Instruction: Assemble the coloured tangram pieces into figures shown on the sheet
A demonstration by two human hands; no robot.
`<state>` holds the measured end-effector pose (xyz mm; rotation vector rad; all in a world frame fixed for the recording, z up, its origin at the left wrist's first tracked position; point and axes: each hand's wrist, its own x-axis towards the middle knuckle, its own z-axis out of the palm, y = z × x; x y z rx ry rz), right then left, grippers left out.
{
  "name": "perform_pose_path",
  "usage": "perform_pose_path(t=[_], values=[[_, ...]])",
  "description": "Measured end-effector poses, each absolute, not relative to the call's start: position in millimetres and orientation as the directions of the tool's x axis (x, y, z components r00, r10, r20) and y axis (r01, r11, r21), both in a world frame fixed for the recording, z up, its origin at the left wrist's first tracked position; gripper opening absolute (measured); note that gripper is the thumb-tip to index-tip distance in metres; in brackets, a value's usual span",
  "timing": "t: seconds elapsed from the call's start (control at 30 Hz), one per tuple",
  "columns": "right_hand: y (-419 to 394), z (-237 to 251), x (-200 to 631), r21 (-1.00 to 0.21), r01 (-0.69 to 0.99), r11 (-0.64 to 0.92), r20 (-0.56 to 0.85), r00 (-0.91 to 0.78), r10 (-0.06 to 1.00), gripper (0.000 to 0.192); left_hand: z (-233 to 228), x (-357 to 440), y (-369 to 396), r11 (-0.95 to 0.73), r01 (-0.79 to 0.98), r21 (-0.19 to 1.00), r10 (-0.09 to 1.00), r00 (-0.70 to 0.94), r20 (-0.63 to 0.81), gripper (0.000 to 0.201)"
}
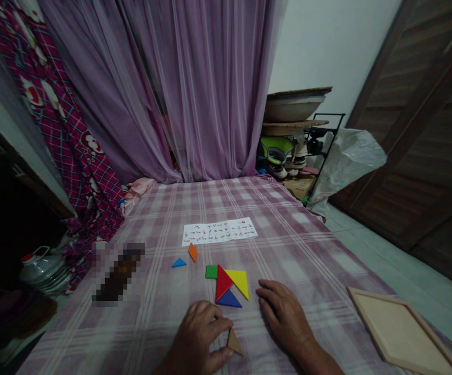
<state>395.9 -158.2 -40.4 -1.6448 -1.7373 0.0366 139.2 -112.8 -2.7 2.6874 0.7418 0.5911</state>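
Coloured tangram pieces lie on a purple checked cloth [296,250]. My left hand [198,338] pinches a brown triangle [234,342] flat on the cloth between thumb and fingers. My right hand [284,315] rests palm down with fingers apart, holding nothing, just right of a cluster of pieces. That cluster is a red triangle [222,283], a yellow triangle [240,280], a blue triangle [229,299] and a green square [211,271], touching each other. A small blue triangle [178,263] and an orange piece [192,252] lie apart to the left.
A white sheet with small red figures [218,231] lies further back. A shallow wooden tray [400,333] sits at the right edge. A blurred dark object [116,273] lies on the left. Purple curtains [179,88] hang behind; a rack with shoes [300,151] stands at back right.
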Motion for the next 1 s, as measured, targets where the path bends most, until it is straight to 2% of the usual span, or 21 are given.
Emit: perform_pose_path(t=[0.3,0.5,0.67,0.83,1.0], values=[[-157,-39,396,-0.485,0.858,0.168,0.462,0.088,0.882,0.026,-1,140,-113,-0.82,0.43,0.377,0.545,0.789,0.285,0.034],[-158,-36,396,-0.496,0.852,0.17,0.466,0.096,0.88,0.026,-3,139,-113,-0.822,0.402,0.403,0.546,0.759,0.355,0.03],[-158,-34,395,-0.502,0.848,0.173,0.462,0.093,0.882,0.027,-5,128,-102,-0.771,0.474,0.425,0.63,0.664,0.403,0.023],[-158,-33,396,-0.503,0.848,0.166,0.454,0.096,0.886,0.027,14,111,-68,-0.606,0.67,0.429,0.795,0.537,0.283,0.015],[-157,-33,398,-0.482,0.858,0.178,0.432,0.056,0.9,0.026,37,110,-34,-0.493,0.81,0.317,0.868,0.483,0.113,0.017]])
